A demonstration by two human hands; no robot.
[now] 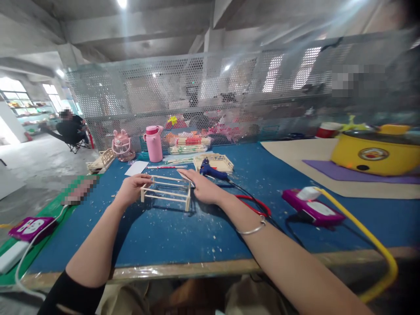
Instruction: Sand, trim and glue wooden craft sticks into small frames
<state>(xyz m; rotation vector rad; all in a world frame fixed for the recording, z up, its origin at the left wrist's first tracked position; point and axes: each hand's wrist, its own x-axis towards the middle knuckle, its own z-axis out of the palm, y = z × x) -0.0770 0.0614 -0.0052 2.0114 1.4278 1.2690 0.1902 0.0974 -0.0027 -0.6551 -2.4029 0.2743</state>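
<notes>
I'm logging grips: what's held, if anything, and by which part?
The stick frame, by its left end, in the left hand; whether the right hand grips is unclear.

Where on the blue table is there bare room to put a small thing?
Apart from scraps, the blue tabletop is bare between the wooden frame and near edge, and between the glue gun and tan sheet. Crowded beyond the frame: pink bottle, stick bundles, wooden tray.

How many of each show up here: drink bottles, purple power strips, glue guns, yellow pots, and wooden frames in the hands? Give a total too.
Drink bottles: 2
Purple power strips: 2
Blue glue gun: 1
Yellow pot: 1
Held wooden frame: 1
Total: 7
</notes>
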